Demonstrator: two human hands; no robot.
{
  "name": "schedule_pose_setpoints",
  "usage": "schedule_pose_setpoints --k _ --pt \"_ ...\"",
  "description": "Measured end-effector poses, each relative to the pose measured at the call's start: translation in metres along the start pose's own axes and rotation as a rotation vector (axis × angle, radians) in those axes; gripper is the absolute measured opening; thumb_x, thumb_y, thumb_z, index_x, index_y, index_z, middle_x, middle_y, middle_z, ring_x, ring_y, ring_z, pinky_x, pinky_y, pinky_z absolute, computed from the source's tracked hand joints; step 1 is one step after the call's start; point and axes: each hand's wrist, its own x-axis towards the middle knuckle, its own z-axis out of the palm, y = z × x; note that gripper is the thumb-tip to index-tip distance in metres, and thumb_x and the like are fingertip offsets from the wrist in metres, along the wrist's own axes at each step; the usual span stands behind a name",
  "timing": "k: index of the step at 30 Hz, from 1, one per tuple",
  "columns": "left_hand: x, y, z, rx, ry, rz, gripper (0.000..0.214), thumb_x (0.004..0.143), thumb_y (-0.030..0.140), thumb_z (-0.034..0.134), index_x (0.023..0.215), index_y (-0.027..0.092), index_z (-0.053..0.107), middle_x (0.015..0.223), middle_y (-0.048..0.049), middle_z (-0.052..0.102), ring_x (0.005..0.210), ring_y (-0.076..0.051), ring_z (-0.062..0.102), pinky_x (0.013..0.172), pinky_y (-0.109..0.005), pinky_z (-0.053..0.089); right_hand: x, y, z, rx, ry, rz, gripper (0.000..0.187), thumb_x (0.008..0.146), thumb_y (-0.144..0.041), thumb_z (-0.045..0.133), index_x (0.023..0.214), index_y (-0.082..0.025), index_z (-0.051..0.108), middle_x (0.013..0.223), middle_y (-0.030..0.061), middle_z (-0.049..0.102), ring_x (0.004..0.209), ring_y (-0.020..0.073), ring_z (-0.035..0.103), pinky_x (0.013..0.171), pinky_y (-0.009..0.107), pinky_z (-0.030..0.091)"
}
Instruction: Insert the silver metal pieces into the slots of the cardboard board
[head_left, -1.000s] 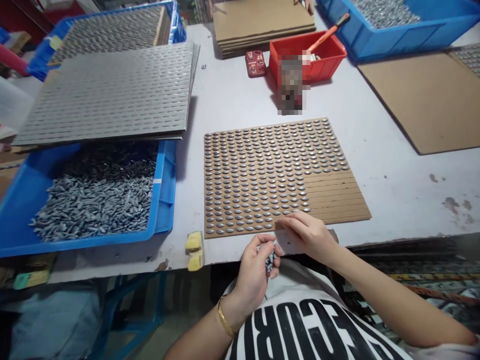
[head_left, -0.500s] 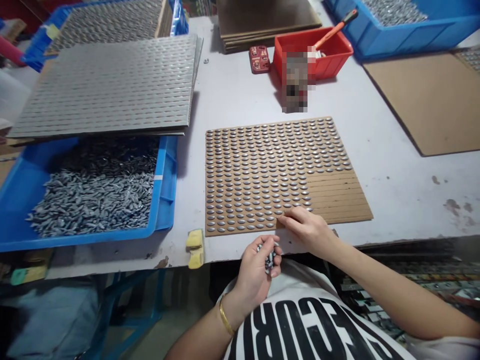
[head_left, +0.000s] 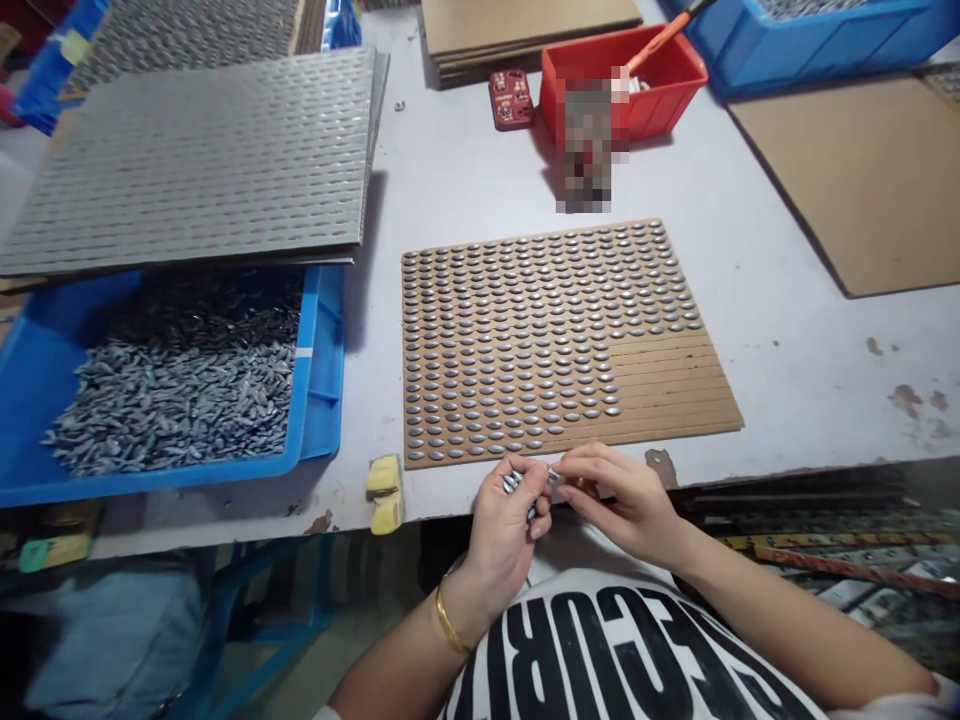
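My left hand (head_left: 502,525) is closed around a small bunch of grey, pointed oval metal pieces (head_left: 514,483), just below the front edge of the table. My right hand (head_left: 619,500) is beside it, and its thumb and fingertips pinch a single metal piece (head_left: 553,476) close to the bunch. Above both hands lies a slotted cardboard board (head_left: 675,385), with neat rows of the same pieces (head_left: 525,340) over most of it. Its lower right corner shows bare slots.
A blue crate (head_left: 319,400) of loose metal pieces stands left, under a stack of filled boards (head_left: 202,160). Farther back are a red bin (head_left: 660,70) with an orange-handled tool, a cardboard stack (head_left: 525,25) and a cardboard sheet (head_left: 847,190). A yellow sponge (head_left: 385,492) sits at the table edge.
My right hand has moved from the board's lower edge to my left hand and now pinches a piece beside the bunch. My left hand has risen slightly toward the table edge.
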Motion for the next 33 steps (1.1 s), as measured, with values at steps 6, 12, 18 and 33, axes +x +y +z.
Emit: schedule_pose_setpoints --k 6,12,18,33 --pt "-0.001 -0.002 0.003 0.022 -0.018 0.015 0.025 0.078 0.036 0.069 0.084 0.014 0.058 0.066 0.0018 0.049 0.051 -0.004 0.039 0.039 -0.014 0.022 0.001 0.001 0.004 -0.019 0.036 0.070 0.019 0.090 -0.014 0.052 0.104 -0.023 0.061 0.088 0.0054 0.064 0.077 0.0156 0.062 0.066 0.027 0.053" --pt "-0.003 -0.001 0.001 -0.021 -0.078 -0.045 0.026 0.085 0.038 0.058 0.089 0.012 0.060 0.070 -0.0012 0.052 0.053 -0.006 0.044 0.038 -0.016 0.022 -0.008 0.010 0.002 -0.268 0.038 -0.093 0.037 0.089 -0.011 0.050 0.122 -0.024 0.058 0.099 0.0079 0.067 0.084 0.0164 0.065 0.073 0.027 0.054" --pt "-0.005 0.003 -0.006 -0.073 -0.055 -0.055 0.019 0.085 0.029 0.054 0.100 0.018 0.057 0.070 -0.0011 0.056 0.053 -0.008 0.047 0.039 -0.017 0.024 -0.008 0.023 -0.023 -0.300 0.111 -0.001 0.024 0.089 -0.012 0.051 0.108 -0.023 0.061 0.094 0.0054 0.069 0.086 0.0174 0.065 0.075 0.029 0.053" --pt "-0.005 0.002 -0.003 -0.007 -0.072 -0.112 0.025 0.079 0.024 0.067 0.100 0.012 0.067 0.079 -0.0048 0.058 0.062 -0.007 0.049 0.044 -0.016 0.028 0.003 0.056 -0.021 -0.461 0.017 -0.163 0.027 0.087 -0.008 0.053 0.108 -0.022 0.062 0.101 0.0077 0.066 0.088 0.0188 0.058 0.075 0.032 0.051"
